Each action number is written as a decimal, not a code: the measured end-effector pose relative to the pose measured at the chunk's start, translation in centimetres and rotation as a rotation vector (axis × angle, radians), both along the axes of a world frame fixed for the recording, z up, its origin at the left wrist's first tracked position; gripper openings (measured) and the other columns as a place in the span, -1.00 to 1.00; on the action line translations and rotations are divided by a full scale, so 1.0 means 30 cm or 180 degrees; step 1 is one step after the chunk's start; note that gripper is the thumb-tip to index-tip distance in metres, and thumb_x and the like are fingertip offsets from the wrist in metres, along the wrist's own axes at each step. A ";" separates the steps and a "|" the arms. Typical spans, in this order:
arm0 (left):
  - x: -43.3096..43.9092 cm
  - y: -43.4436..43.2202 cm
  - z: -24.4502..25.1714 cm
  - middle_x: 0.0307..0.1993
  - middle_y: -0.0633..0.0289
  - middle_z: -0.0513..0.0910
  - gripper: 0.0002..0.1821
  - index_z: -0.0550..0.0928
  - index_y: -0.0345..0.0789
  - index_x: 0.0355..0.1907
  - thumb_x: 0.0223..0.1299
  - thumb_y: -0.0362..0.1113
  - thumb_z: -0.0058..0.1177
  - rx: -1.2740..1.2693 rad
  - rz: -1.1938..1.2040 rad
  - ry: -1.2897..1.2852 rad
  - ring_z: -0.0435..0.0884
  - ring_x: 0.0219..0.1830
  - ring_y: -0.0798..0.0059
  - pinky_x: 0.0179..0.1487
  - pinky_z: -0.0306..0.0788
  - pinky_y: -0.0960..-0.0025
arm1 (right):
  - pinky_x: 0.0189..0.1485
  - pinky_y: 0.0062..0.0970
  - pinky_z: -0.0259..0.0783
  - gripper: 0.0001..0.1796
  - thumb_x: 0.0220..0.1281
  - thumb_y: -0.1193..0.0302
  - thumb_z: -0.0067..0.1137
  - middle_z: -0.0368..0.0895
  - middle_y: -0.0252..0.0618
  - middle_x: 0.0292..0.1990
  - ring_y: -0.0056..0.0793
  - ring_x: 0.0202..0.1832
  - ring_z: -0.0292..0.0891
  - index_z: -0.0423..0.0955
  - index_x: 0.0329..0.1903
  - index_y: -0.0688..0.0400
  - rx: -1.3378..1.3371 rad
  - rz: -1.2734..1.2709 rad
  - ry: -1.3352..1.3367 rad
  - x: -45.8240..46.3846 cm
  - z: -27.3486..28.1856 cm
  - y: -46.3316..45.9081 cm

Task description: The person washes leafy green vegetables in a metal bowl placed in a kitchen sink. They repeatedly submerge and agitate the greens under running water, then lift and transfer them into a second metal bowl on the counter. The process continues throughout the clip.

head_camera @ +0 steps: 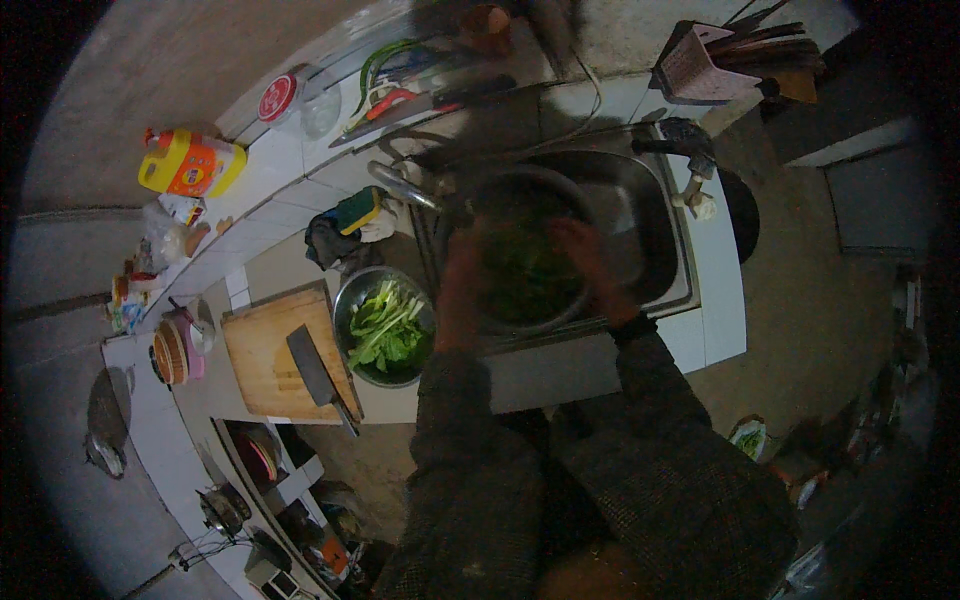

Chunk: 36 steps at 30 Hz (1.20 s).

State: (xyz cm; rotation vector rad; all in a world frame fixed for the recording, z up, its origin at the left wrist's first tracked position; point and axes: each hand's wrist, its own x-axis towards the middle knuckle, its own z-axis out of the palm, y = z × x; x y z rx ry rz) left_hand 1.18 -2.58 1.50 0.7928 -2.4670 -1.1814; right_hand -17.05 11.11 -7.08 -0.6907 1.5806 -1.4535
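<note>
A large round basin [491, 319] of dark leafy greens [529, 259] rests over the steel sink in front of me. My left hand [461, 259] is at the basin's left side, and my right hand [581, 247] reaches over its right side to the greens. Deep shadow hides the fingers of both, so their grip is unclear. Left of the basin stands a steel bowl [339, 319] of cut green leaves with pale stalks [386, 330]. Beside that bowl a cleaver [311, 367] lies on a wooden cutting board [259, 337], its handle past the board's front edge.
A curved faucet [405, 184] rises at the sink's [686, 277] left; a tap [694, 165] is at its right. Sponge [358, 210] and dark cloth [330, 240] lie behind the bowl. The back ledge holds a yellow jug [199, 165], a red-lidded jar [281, 101] and a knife [397, 118].
</note>
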 end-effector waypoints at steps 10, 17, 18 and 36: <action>0.089 0.028 -0.138 -0.27 -0.06 0.49 -0.76 0.49 -0.34 -0.23 0.06 -0.28 -0.11 -0.0929 0.1244 -0.0688 0.46 -0.27 0.07 -0.17 0.33 0.15 | 0.01 -0.34 0.31 -0.72 0.22 0.28 -0.04 0.52 -0.14 -0.16 -0.29 -0.08 0.44 0.49 -0.13 0.17 0.0166 -0.0022 0.1461 0.007 0.040 0.076; 0.200 0.081 0.418 -0.56 0.06 0.52 -0.84 0.49 -0.32 -0.46 0.06 -0.27 -0.09 -0.1147 0.1164 -0.0536 0.48 -0.54 0.03 -0.50 0.33 0.15 | 0.05 -0.27 0.29 -0.70 0.18 0.28 -0.02 0.51 -0.12 -0.14 -0.19 -0.03 0.40 0.46 -0.09 0.14 0.0649 0.0185 0.1150 0.029 -0.038 0.071; 0.240 0.099 0.485 -0.57 0.05 0.51 -0.84 0.49 -0.32 -0.44 0.07 -0.26 -0.09 -0.1257 0.1355 -0.0280 0.48 -0.53 0.02 -0.49 0.33 0.15 | 0.08 -0.25 0.26 -0.68 0.16 0.28 0.01 0.49 -0.09 -0.12 -0.17 0.00 0.37 0.45 -0.06 0.12 0.0614 0.0317 0.1088 0.041 -0.059 0.065; 0.568 0.148 0.228 0.18 -0.20 0.19 -0.48 0.37 -0.42 0.04 -0.02 -0.29 0.12 -0.1095 0.1920 -0.0858 0.11 0.25 -0.10 0.23 0.10 0.07 | 0.19 -0.22 0.14 -0.47 0.03 0.36 0.13 0.35 -0.03 0.07 -0.14 0.16 0.20 0.30 0.12 0.14 0.0340 0.1556 0.3744 0.291 -0.278 -0.127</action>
